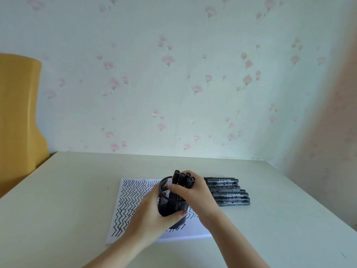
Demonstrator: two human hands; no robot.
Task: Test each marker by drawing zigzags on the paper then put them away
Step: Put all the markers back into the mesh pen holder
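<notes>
A black mesh pen cup (172, 205) stands tilted over the white paper (131, 206), which is covered with black zigzag lines. My left hand (152, 217) grips the cup around its side. My right hand (193, 194) holds a bundle of several black markers (185, 178) whose lower ends are inside the cup. Several more black markers (228, 191) lie side by side on the table just right of the paper.
The pale table (77, 190) runs back to a floral-papered wall. A yellow chair back (17, 113) stands at the far left beyond the table's left edge. The table's right edge slopes down at the right.
</notes>
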